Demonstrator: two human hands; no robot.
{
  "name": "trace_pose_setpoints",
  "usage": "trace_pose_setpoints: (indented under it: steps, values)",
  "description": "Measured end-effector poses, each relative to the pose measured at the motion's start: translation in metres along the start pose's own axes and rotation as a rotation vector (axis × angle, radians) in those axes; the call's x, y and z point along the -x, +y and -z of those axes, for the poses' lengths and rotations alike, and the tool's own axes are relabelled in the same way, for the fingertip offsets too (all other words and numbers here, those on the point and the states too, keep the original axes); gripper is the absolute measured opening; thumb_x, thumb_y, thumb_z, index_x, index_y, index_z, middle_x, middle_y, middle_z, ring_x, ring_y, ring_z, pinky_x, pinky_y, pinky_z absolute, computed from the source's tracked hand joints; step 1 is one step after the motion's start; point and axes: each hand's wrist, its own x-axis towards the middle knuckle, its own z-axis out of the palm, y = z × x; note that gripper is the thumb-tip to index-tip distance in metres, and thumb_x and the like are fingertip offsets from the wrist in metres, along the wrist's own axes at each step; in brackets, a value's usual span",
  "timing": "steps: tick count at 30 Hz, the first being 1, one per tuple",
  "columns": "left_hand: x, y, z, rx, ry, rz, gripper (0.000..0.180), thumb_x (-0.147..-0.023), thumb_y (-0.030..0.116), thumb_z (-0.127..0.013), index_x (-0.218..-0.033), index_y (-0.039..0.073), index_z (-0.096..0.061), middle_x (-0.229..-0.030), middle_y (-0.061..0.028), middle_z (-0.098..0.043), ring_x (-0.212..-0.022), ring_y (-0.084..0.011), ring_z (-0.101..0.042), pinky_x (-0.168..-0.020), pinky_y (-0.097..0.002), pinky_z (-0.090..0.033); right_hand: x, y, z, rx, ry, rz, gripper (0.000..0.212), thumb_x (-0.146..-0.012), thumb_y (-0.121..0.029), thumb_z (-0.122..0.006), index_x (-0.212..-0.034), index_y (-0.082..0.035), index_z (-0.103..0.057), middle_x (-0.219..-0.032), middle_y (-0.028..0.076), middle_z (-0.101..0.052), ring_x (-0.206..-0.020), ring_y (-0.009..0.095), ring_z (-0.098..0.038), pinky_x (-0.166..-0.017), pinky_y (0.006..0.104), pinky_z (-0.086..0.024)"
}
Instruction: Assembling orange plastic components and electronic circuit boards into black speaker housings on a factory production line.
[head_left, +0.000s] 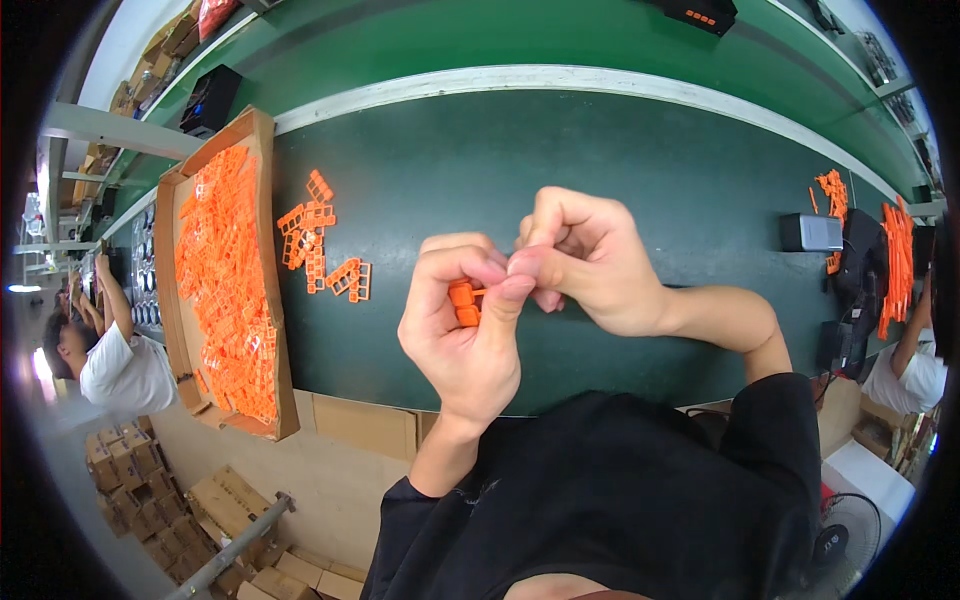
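Note:
My left hand [458, 350] is closed around small orange plastic pieces [466, 303] with square, frame-like parts, which show between its fingers and palm. My right hand [605, 268] is closed in a pinch, its thumb and fingertips meeting those of my left hand above the green table. Whatever lies between the touching fingertips is hidden. To the left of my hands, a loose group of flat orange plastic frames [315, 258] with square openings lies on the table.
A cardboard tray [285, 350] full of orange pieces [228, 280] stands on the left of the green table [420, 150]. At the right are a grey box-shaped device [812, 233], a black object [862, 265] and long orange strips [897, 270]. Other people sit at both sides.

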Motion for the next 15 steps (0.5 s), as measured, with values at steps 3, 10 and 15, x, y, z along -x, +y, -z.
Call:
trace_pose_setpoints:
  steps: [3, 10, 15]
  values:
    - [0.0005, 0.0007, -0.0027, -0.029, -0.006, 0.005, 0.027, -0.089, 0.017, -0.072, -0.091, 0.004, -0.048, -0.091, -0.0047, -0.05, -0.08, -0.0104, -0.046, -0.071, -0.0225, -0.04, -0.0006, 0.0015, 0.0013, 0.044, -0.021, 0.043, 0.023, -0.092, -0.014, -0.068, -0.081, -0.006, -0.049, -0.069, 0.002, -0.054, -0.059, 0.006, -0.051, -0.05, 0.0202, -0.039]
    - [-0.0003, -0.0021, -0.0012, -0.062, -0.012, -0.044, 0.026, -0.089, 0.016, -0.071, -0.092, 0.004, -0.048, -0.09, -0.005, -0.049, -0.079, -0.0109, -0.046, -0.07, -0.0227, -0.04, -0.0006, 0.002, 0.002, 0.029, -0.033, 0.052, 0.024, -0.093, -0.016, -0.066, -0.081, -0.006, -0.049, -0.069, 0.002, -0.054, -0.059, 0.006, -0.051, -0.05, 0.0202, -0.039]
    - [0.0008, -0.0025, -0.0067, 0.036, 0.048, -0.016, 0.024, -0.089, 0.013, -0.071, -0.096, 0.004, -0.05, -0.092, -0.0058, -0.051, -0.08, -0.0114, -0.048, -0.07, -0.0221, -0.042, 0.0004, 0.0038, 0.002, -0.002, -0.02, 0.014, 0.026, -0.093, -0.019, -0.067, -0.082, -0.006, -0.047, -0.072, 0.002, -0.054, -0.06, 0.006, -0.052, -0.051, 0.0197, -0.04]
